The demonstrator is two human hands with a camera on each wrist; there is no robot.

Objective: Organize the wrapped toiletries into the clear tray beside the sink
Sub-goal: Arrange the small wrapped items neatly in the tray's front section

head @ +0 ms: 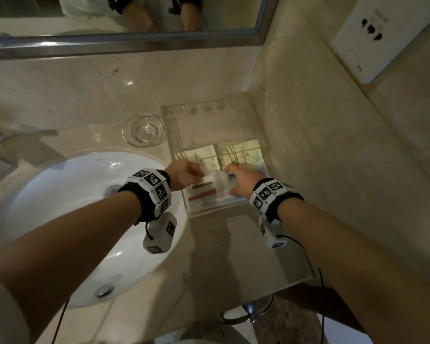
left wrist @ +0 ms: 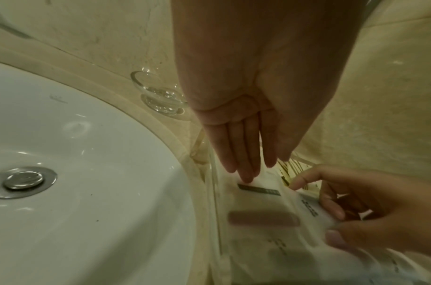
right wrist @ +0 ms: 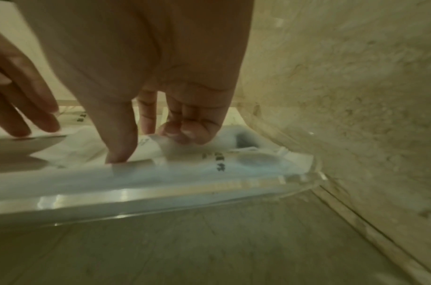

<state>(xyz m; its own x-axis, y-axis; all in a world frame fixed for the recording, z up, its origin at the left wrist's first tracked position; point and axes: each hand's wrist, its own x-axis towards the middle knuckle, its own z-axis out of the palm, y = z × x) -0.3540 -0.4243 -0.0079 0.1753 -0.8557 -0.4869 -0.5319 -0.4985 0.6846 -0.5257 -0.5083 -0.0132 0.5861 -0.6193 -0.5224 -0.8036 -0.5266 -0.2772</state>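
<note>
Inside the clear tray (head: 236,207), the right hand (head: 242,181) seemingly pinches a white wrapped packet (right wrist: 209,164) (long axis along the tray's near wall), the left hand (head: 184,173) flat-fingered pressing its neighbour (left wrist: 258,190).

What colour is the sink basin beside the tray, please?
White, with a silver drain; the sink basin shows best in the left wrist view.
</note>
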